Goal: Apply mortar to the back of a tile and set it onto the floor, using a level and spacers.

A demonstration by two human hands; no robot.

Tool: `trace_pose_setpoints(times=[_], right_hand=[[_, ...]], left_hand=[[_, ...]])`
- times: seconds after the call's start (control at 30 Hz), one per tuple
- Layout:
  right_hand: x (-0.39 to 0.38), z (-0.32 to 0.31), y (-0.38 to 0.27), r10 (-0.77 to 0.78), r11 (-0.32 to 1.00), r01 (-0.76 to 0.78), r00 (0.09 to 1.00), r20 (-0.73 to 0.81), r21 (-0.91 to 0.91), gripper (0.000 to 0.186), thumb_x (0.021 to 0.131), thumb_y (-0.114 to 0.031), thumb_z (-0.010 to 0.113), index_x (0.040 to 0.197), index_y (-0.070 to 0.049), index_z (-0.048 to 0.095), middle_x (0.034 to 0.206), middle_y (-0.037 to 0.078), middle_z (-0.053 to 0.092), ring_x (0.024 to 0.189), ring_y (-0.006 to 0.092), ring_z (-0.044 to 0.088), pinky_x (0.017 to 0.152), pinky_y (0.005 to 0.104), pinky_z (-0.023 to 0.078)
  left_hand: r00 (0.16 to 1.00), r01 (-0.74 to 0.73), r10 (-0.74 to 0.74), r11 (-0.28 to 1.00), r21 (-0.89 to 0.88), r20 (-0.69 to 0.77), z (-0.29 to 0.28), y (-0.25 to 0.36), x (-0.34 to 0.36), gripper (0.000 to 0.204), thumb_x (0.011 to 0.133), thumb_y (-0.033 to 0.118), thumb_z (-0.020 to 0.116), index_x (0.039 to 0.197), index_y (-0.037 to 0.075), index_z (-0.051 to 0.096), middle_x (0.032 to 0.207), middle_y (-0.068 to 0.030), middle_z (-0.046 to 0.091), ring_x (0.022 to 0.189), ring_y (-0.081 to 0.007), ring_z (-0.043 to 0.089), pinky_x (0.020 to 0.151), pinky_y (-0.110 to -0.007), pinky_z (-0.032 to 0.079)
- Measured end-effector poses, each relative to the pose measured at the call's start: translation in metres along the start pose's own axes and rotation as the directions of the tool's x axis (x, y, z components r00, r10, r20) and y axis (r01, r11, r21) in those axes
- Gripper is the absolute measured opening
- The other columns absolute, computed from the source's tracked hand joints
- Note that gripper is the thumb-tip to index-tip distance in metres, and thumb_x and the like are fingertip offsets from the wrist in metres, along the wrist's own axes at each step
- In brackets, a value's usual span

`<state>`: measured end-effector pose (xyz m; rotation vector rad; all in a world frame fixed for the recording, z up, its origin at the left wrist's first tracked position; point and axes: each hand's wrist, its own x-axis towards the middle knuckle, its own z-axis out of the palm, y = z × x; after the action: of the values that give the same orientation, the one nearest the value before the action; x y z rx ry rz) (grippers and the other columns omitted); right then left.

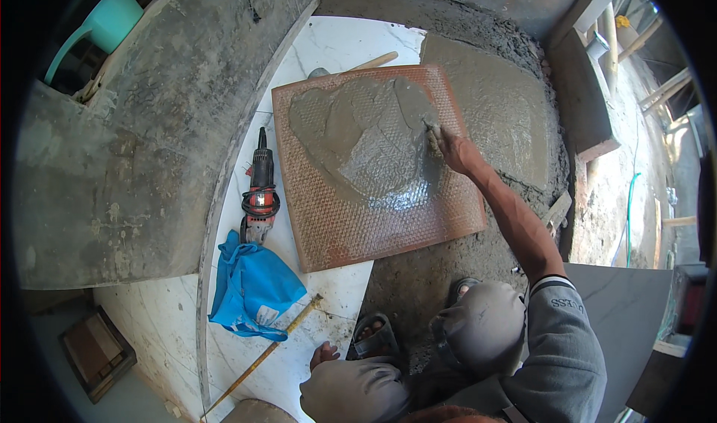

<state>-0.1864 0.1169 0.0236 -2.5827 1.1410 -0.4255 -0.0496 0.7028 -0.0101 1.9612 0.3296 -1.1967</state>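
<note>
A large reddish-brown tile (396, 240) lies ridged back up, with wet grey mortar (358, 139) spread over its upper half. My right hand (450, 151) is closed around the handle of what looks like a trowel (415, 103) at the mortar's right edge. Its blade is coated in mortar and hard to make out. Beside my left knee, my left hand (325, 354) shows only in part, fingers loosely bent and apart, with nothing visible in them. The pale bamboo stick (269, 352) lies near it, not touching.
An angle grinder (260, 191) with its cord wound round it lies left of the tile, above a blue bag (254, 285). Beyond the tile a wooden handle (373, 62) pokes out. White marbled tiles (351, 38) adjoin a wet mortar bed (500, 102). A concrete wall (134, 169) rises left.
</note>
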Motion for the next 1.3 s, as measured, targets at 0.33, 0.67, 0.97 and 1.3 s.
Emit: trace_pose_setpoints(times=[0.33,0.67,0.97,1.3], right_hand=[[0.006,-0.009,-0.041,0.307,0.931,-0.328,0.941,0.144,0.162,0.032,0.094,-0.025,0.038,0.109,0.003,0.045,0.086,0.031,0.061,0.08,0.0444,0.061,0.071,0.0516,0.047],[-0.06,-0.067,-0.045,0.416,0.734,-0.598,0.77,0.484,0.322,0.055,0.096,-0.042,0.039,0.136,-0.003,0.039,0.115,0.025,0.058,0.102,0.0336,0.061,0.087,0.0405,0.046],[-0.084,-0.019,-0.019,0.282,0.958,-0.288,0.946,0.161,0.012,0.045,0.093,-0.029,0.044,0.132,-0.007,0.039,0.087,0.03,0.061,0.082,0.0466,0.06,0.073,0.0521,0.048],[-0.031,-0.035,0.009,0.324,0.894,-0.341,0.94,0.105,0.29,0.051,0.094,-0.041,0.045,0.134,-0.01,0.044,0.116,0.022,0.059,0.107,0.0345,0.057,0.09,0.0433,0.045]], left_hand=[[0.987,0.056,-0.06,0.998,0.027,0.149,-0.012,-0.005,0.007,0.074,0.086,0.052,0.051,0.138,0.006,0.026,0.133,-0.0221,0.044,0.111,-0.035,0.053,0.088,-0.048,0.048],[0.999,0.033,-0.033,0.999,-0.001,0.028,-0.002,0.003,-0.003,0.063,0.088,0.046,0.052,0.129,-0.001,0.043,0.117,-0.0221,0.058,0.103,-0.0327,0.06,0.082,-0.039,0.049],[0.995,-0.04,0.038,0.999,0.028,0.088,-0.001,0.034,-0.009,0.063,0.089,0.046,0.051,0.13,0.0,0.041,0.124,-0.023,0.052,0.112,-0.0345,0.055,0.083,-0.041,0.049],[0.993,-0.028,0.021,0.998,0.057,0.116,0.004,0.028,-0.013,0.064,0.089,0.048,0.05,0.131,0.001,0.04,0.125,-0.0223,0.052,0.112,-0.0346,0.054,0.084,-0.041,0.049]])
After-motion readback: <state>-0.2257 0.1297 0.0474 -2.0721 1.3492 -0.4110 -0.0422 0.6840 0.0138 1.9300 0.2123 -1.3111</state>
